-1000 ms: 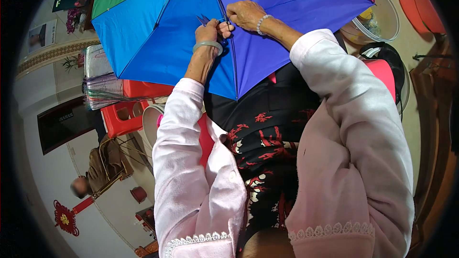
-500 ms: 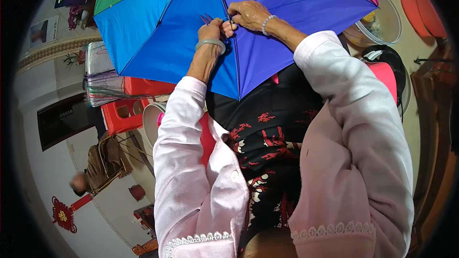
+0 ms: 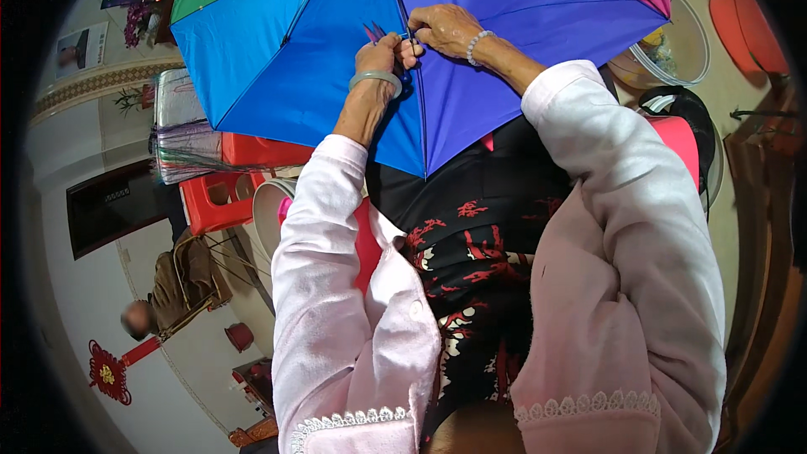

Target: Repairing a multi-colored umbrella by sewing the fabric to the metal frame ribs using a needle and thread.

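Observation:
An opened umbrella with green, blue, purple and pink panels lies over my lap, its inner side and thin dark ribs facing me. My left hand, a pale bangle on its wrist, is closed around small scissors whose pointed blades stick out past the thumb. Its fingertips reach the rib between the blue and purple panels. From the other side my right hand, wearing a beaded bracelet, pinches at that same rib. Whatever fine part lies between the fingertips is too small to make out.
Left of me stand red plastic stools, with plastic-wrapped bundles on one. At the right are a clear round tub with things inside and a red basin. Another person is at the far left.
The umbrella and both hands have shifted slightly right and down in view. My right fingers have drawn in lower and closer to the left fingertips at the rib.

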A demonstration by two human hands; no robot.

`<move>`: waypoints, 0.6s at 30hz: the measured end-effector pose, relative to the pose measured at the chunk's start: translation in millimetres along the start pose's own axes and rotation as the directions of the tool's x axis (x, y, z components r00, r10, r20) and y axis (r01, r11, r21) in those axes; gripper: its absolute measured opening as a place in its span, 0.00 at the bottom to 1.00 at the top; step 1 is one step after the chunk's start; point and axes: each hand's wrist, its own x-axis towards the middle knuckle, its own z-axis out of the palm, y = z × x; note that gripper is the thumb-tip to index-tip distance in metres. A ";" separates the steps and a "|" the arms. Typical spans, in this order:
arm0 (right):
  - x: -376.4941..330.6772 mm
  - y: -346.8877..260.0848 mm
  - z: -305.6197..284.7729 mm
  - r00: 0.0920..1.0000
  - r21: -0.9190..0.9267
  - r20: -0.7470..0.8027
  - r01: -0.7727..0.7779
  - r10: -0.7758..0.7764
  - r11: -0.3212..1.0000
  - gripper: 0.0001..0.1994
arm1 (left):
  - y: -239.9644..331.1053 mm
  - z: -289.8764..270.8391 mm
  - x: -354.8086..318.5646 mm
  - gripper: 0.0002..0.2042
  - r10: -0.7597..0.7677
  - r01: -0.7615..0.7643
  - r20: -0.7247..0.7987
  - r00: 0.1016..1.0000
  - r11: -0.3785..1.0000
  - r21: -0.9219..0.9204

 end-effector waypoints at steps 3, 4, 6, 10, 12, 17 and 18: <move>0.4 -2.6 -1.7 1.000 0.027 0.011 -0.010 0.010 1.000 0.07 | 0.8 0.1 -0.4 0.09 0.000 0.000 0.021 1.000 1.000 0.031; 0.6 -3.7 -1.7 1.000 0.042 0.017 -0.017 0.016 0.999 0.06 | 0.4 -0.6 0.0 0.09 0.003 -0.003 0.019 1.000 1.000 0.029; 1.9 -6.3 -1.3 0.999 0.039 0.025 -0.028 0.027 0.999 0.06 | -0.3 -2.4 0.9 0.08 0.034 -0.037 0.043 0.998 0.997 0.066; 3.8 -8.7 1.6 0.999 0.004 0.019 -0.040 0.040 0.999 0.06 | -1.6 1.6 -1.8 0.07 0.089 -0.090 0.012 0.996 0.988 0.128; 4.2 -7.9 3.8 1.000 -0.050 -0.023 -0.013 0.012 0.999 0.05 | -0.9 4.5 -5.5 0.07 0.110 -0.108 -0.009 0.994 0.983 0.146; 8.0 -1.1 4.1 0.991 -0.106 -0.046 0.124 -0.129 0.987 0.05 | -2.9 -3.1 -6.6 0.06 0.213 -0.213 0.032 0.977 0.930 0.299; 8.2 1.6 2.5 0.991 -0.110 -0.030 0.124 -0.128 0.986 0.05 | -4.0 -5.7 -4.9 0.07 0.231 -0.235 0.055 0.972 0.910 0.342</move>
